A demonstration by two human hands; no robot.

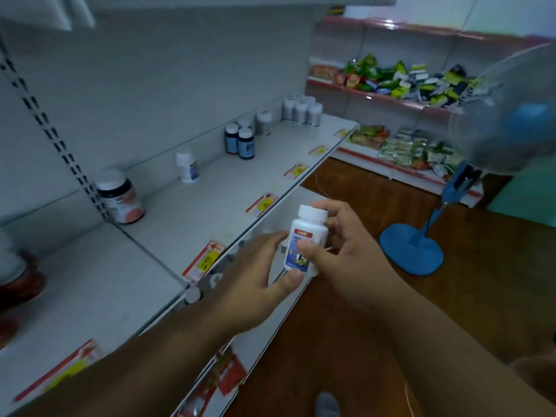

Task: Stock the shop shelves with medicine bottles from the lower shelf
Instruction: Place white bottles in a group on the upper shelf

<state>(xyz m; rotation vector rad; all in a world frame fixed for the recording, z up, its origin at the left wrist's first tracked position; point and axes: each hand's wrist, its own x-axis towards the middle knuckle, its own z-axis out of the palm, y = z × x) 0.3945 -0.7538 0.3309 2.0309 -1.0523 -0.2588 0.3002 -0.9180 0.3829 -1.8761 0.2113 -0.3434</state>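
**White bottle held in both hands at shelf edge**

A white medicine bottle (307,239) stood upright in mid-air just off the front edge of the grey shelf (192,212). The right hand (346,251) gripped it from 3 o'clock, fingers curled behind, thumb on the label. The left hand (255,275) pinched its lower part from 9 o'clock. Dark bottles (240,142) stood at 12 o'clock, at the shelf's back. A blue fan (427,236) stood at 3 o'clock.
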